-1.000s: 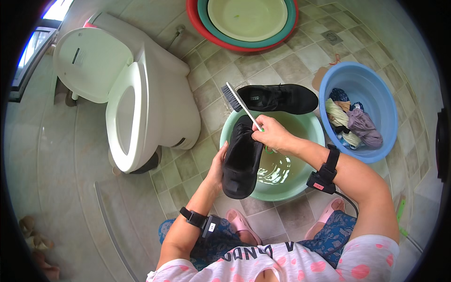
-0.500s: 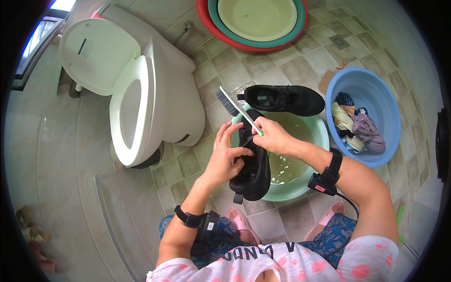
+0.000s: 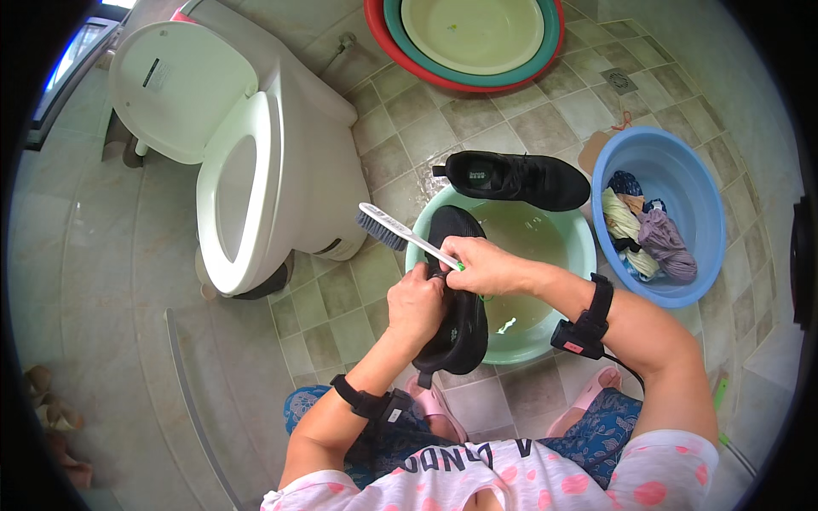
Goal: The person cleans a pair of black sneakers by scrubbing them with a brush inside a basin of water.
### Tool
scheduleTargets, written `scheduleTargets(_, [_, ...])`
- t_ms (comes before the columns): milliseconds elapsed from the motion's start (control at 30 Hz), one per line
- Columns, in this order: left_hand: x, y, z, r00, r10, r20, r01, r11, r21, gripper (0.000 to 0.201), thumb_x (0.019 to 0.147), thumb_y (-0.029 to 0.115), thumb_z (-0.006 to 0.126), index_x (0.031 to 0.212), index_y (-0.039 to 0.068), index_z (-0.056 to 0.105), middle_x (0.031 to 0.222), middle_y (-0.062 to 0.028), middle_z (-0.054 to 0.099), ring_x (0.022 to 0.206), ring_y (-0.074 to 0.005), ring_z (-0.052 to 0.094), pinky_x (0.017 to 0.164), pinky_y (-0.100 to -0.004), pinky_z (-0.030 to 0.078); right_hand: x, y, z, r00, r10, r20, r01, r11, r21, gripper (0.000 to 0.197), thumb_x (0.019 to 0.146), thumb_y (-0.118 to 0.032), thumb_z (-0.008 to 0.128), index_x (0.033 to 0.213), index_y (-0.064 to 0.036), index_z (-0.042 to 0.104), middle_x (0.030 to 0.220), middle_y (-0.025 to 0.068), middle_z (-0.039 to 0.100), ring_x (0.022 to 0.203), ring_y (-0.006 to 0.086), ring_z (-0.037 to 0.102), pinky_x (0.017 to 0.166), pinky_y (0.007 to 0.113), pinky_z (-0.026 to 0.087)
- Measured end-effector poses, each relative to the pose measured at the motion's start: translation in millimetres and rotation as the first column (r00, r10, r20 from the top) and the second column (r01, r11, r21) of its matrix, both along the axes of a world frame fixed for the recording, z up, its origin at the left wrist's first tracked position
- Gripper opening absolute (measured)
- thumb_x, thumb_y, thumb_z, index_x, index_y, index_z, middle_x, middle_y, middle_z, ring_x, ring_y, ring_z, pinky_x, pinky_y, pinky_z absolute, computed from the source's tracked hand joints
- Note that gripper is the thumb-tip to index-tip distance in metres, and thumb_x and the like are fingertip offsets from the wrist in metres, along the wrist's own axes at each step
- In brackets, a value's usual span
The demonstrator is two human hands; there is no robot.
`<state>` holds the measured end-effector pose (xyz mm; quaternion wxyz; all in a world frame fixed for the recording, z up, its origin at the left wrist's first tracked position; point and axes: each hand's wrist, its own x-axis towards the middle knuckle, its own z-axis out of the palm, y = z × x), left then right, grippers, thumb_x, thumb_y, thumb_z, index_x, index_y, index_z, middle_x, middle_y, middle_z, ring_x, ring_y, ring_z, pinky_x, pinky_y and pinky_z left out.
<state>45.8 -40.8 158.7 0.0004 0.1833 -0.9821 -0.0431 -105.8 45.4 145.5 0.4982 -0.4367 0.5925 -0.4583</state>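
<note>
A black shoe [image 3: 463, 332] is held over the left rim of a light green basin [image 3: 582, 281] with cloudy water in it. My left hand [image 3: 416, 302] is closed at the shoe's opening, its fingers gripping the lace area. In my right hand [image 3: 486, 266] is a white-handled scrub brush [image 3: 407, 237], its dark bristles pointing down and left, clear of the shoe. The fingers of my right hand also come close to the laces, partly hidden by each other. A second black shoe [image 3: 520, 180] rests across the basin's far rim.
To the right stands a blue basin [image 3: 705, 213] with several crumpled cloths [image 3: 660, 238]. Nested red, teal and cream basins [image 3: 545, 43] sit at the back. A white toilet [image 3: 315, 153] with raised lid is on the left. The tiled floor [image 3: 426, 140] has a drain [image 3: 619, 81].
My left hand has gone from spread fingers to a closed grip on the shoe's lace area. The brush has swung lower and left in my right hand.
</note>
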Motion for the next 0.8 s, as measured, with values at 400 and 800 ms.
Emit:
scheduleTargets(400, [2,-8,-11,0.983,-0.051,-0.176,0.031,0.993,-0.110,0.007,0.063,0.014,0.064,0.061,0.009,0.062,0.077,-0.0099,0.054,0.064,-0.0249,0.057,0.055,-0.0365,0.044,0,-3,5,0.996,0.013,-0.093,-0.018,0.998,-0.059,0.025,0.071,-0.015,0.060,0.091,-0.0002,0.053,0.073,0.0148,0.060,0.068,0.0237,0.061,0.059,0.036,0.047])
scheduleTargets(800, [-9,-9,20,0.939,-0.222,-0.261,0.271,0.948,0.166,0.012,0.067,-0.001,0.067,0.078,0.001,0.061,0.112,-0.0134,0.049,0.114,-0.0346,0.050,0.073,-0.0401,0.052,-27,9,-5,0.997,-0.068,-0.041,0.070,0.995,0.071,0.020,0.070,-0.012,0.060,0.086,-0.0052,0.050,0.068,0.0029,0.049,0.062,0.0121,0.049,0.053,0.029,0.041])
